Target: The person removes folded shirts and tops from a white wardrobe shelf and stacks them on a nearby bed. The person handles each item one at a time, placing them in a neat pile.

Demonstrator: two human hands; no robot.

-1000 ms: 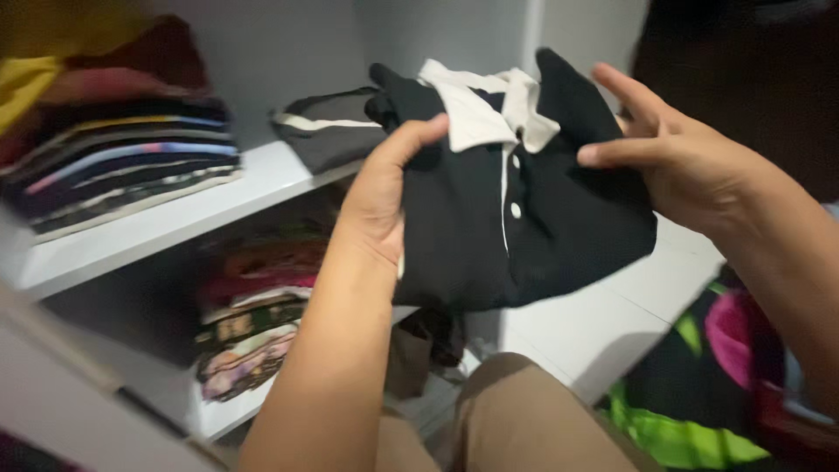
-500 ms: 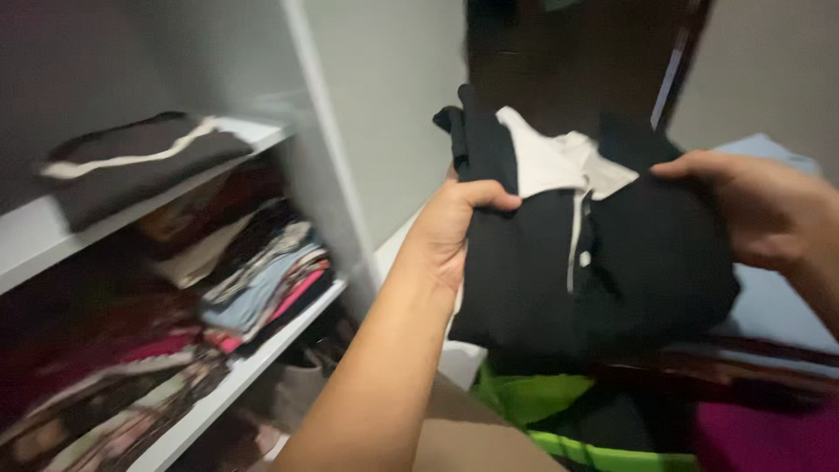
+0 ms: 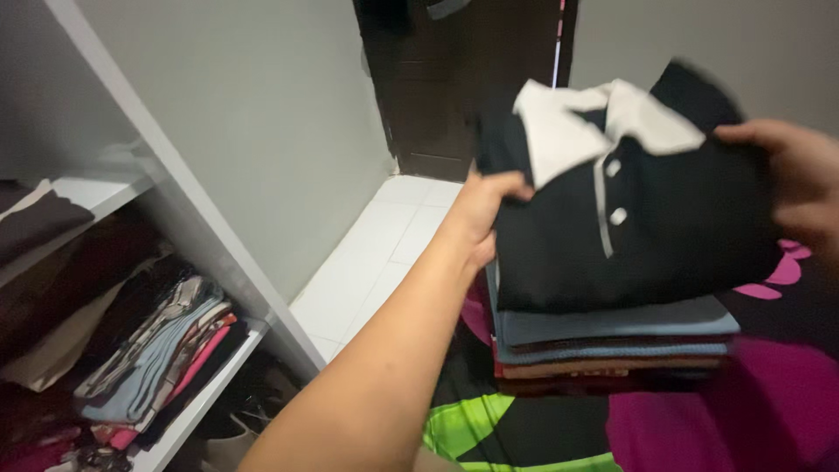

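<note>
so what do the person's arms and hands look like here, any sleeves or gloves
Both are bare. The left forearm shows no sleeve along its whole visible length, and the left hand wears no glove, ring or watch that can be seen. The right hand is also ungloved; it is blurred and its wrist is out of frame.

Matt black cloth shirt (image 3: pixel 664 236)

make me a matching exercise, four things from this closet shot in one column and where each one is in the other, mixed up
Things:
1. left hand
2. right hand
3. folded black shirt
4. white shelf

Places:
A. lower left, holding folded clothes
B. on top of the clothes stack
C. gripping the shirt's left edge
D. at the shirt's right edge

Pairs: 1-C, 2-D, 3-B, 4-A
</note>
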